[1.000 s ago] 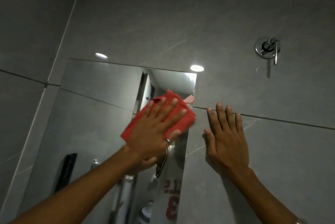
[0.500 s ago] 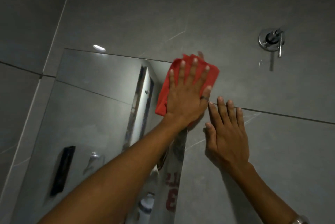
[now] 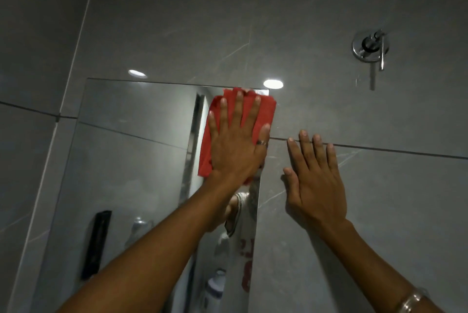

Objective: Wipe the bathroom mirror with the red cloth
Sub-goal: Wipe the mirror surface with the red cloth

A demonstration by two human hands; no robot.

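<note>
A frameless mirror (image 3: 131, 150) hangs on the grey tiled wall, filling the lower left of the view. My left hand (image 3: 235, 143) lies flat with fingers spread on the red cloth (image 3: 266, 112), pressing it against the mirror's upper right corner. The cloth's right edge reaches just past the mirror's side onto the tile. My right hand (image 3: 314, 181) rests flat and bare on the wall tile right of the mirror, fingers apart, holding nothing.
A chrome wall valve with a lever (image 3: 371, 45) sticks out of the tile at upper right. The mirror reflects ceiling lights, a dark wall fitting (image 3: 97, 244), a bottle and a person's printed shirt. Grey tile surrounds the mirror.
My left hand slid the cloth from the mirror's middle right up to its top right corner, then settled slightly lower and left. My right hand stayed on the tile.
</note>
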